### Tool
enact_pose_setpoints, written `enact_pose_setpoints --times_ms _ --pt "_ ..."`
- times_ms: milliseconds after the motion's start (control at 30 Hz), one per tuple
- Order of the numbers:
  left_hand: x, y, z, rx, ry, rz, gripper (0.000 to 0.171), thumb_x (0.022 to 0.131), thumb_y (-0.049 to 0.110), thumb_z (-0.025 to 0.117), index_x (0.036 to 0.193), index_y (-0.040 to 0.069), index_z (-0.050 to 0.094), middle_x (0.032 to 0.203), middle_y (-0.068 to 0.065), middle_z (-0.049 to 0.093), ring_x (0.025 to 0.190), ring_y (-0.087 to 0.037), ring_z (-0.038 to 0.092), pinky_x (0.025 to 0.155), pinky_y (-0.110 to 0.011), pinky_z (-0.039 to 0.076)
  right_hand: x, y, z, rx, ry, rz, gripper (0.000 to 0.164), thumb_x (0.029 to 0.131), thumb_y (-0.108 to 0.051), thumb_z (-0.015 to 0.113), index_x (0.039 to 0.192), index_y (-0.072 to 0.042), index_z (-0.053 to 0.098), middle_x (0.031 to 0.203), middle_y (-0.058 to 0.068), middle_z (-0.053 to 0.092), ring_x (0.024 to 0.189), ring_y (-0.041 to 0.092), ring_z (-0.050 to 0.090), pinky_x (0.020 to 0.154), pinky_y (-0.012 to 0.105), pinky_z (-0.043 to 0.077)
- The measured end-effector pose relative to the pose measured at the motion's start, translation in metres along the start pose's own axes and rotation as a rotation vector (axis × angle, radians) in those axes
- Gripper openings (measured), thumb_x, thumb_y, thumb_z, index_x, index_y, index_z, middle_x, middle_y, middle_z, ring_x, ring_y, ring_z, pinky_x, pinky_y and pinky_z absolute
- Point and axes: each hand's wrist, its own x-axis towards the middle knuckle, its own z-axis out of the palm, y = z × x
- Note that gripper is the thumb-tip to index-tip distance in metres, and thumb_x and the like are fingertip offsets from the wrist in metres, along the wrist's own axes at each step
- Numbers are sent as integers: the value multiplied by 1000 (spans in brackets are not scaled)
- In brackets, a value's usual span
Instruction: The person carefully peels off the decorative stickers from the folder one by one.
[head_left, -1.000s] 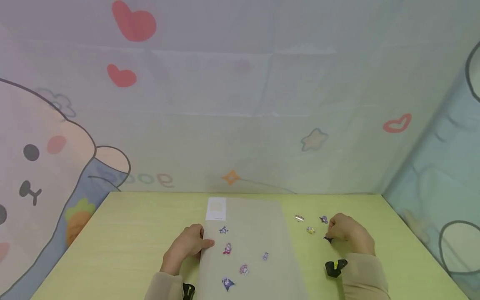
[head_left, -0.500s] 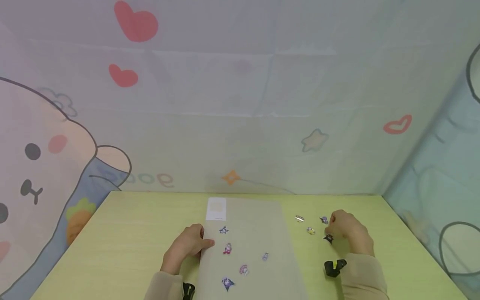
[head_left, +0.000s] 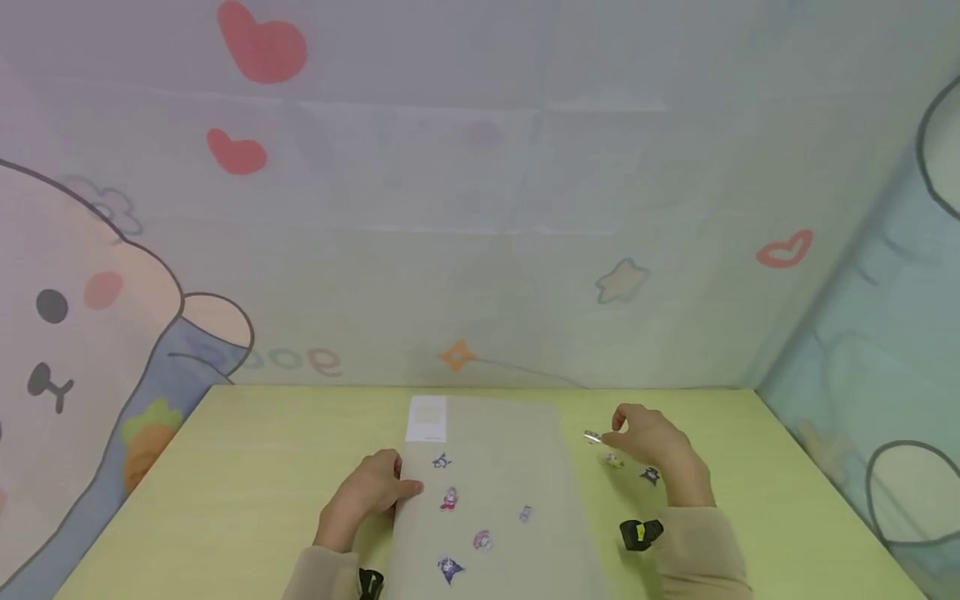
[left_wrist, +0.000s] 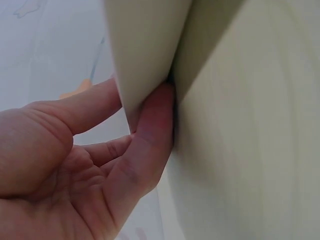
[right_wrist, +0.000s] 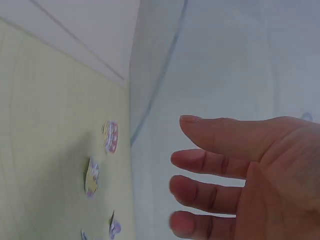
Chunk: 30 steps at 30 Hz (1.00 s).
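Note:
My left hand [head_left: 375, 485] pinches the left edge of a large pale board [head_left: 510, 450], thumb on top and fingers underneath. In the left wrist view, a finger lies between the board [left_wrist: 150, 45] and the table. Several small cartoon stickers, among them a red-and-pink one [head_left: 449, 498] and a purple one [head_left: 450, 568], lie on the board. To its right, my right hand [head_left: 651, 435] hovers over loose stickers: a whitish one [head_left: 592, 436], a yellow one [head_left: 613, 460] and a dark one [head_left: 650, 475]. The right wrist view shows its fingers [right_wrist: 207, 192] extended and nothing between them.
A white label [head_left: 427, 419] marks the board's top left corner. The yellow-green table [head_left: 262, 467] extends on both sides and meets a printed cloth backdrop [head_left: 465, 208] at the back. Black straps are on both wrists, the right one carrying a black camera mount [head_left: 640, 534].
My right hand has moved left, from beside the dark stickers to near the whitish one, and its fingers have opened. The left hand stays on the board's edge.

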Motion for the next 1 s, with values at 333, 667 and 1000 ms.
enact_pose_setpoints --times_ms 333,667,1000 --pt "-3 1 -6 36 -1 -1 25 89 17 72 87 -1 54 74 -8 59 62 -19 60 58 -32 46 0 -35 8 15 -3 -64 35 96 -25 60 119 1 54 96 9 63 77 21 59 68 43 48" --pt "3 3 0 4 -20 13 25 89 16 72 88 -1 54 75 -9 60 62 -20 61 59 -33 48 1 -74 37 -136 34 -167 33 94 -25 65 118 -3 60 114 16 61 101 33 57 78 52 49" --pt "6 -2 -1 26 -12 25 26 89 19 73 86 1 53 73 -7 58 61 -19 60 57 -32 45 14 -115 73 -334 69 -452 29 94 -20 66 120 -9 62 133 19 51 128 38 40 98 58 37"
